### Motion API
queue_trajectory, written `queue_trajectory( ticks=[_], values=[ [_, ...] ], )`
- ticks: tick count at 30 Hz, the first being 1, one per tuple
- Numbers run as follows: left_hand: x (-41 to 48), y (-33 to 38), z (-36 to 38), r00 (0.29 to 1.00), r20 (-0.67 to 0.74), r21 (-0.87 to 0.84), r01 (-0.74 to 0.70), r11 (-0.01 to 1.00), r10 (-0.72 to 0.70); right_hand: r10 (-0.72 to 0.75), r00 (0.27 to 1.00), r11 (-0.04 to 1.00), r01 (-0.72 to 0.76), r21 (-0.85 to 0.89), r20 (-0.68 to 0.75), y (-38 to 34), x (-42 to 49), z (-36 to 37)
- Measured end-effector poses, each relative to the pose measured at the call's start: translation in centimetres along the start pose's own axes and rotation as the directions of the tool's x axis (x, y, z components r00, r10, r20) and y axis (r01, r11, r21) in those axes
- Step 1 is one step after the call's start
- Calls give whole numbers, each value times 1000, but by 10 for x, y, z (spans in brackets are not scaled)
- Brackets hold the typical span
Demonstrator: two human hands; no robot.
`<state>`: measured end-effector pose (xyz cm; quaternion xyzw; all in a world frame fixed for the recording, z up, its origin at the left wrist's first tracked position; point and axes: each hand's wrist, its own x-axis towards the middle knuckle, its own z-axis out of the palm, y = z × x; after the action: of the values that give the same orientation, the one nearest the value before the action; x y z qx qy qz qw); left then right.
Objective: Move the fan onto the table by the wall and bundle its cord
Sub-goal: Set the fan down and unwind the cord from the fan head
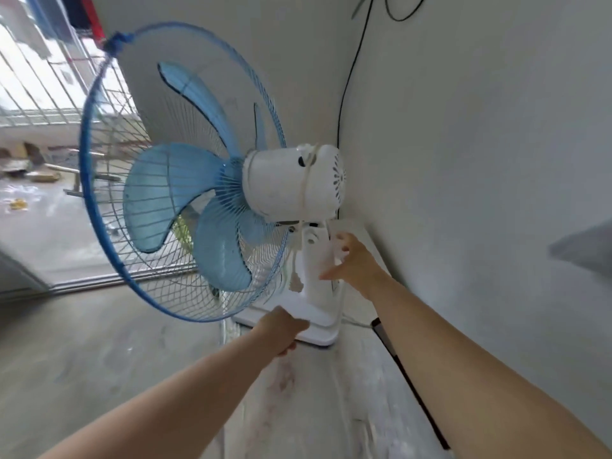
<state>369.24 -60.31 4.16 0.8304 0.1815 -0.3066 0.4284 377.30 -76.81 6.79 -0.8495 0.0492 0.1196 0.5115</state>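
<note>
A white desk fan [291,183] with translucent blue blades and a blue-rimmed wire guard stands upright at the far end of a pale, dusty table [318,399] next to the wall. Its flat white base [318,329] rests on the tabletop. My left hand [281,329] grips the front edge of that base. My right hand [351,263] is wrapped around the white neck below the motor housing. A thin cord [356,323] shows beside the base near the wall; where it runs is hidden.
A grey-white wall [463,160] runs along the right side of the table, with a black cable [347,77] hanging down it. A dark strip [407,376] lies along the table's wall edge. To the left are bare concrete floor [82,342] and a barred opening [49,94].
</note>
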Motion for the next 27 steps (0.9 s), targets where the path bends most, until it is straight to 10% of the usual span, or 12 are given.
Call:
queue_trajectory(
  ticks=[6, 17, 27],
  values=[
    [-61, 23, -32, 912, 30, 553, -356, 753, 409, 26, 1000, 999, -26, 21, -7, -12, -40, -15],
    [-147, 122, -137, 469, -113, 699, -589, 406, 876, -52, 987, 998, 54, 11, -150, -44, -85, -7],
    [-104, 165, -155, 767, -30, 873, -292, 390, 641, -102, 984, 986, 81, -144, -149, -56, -73, -12]
  ],
)
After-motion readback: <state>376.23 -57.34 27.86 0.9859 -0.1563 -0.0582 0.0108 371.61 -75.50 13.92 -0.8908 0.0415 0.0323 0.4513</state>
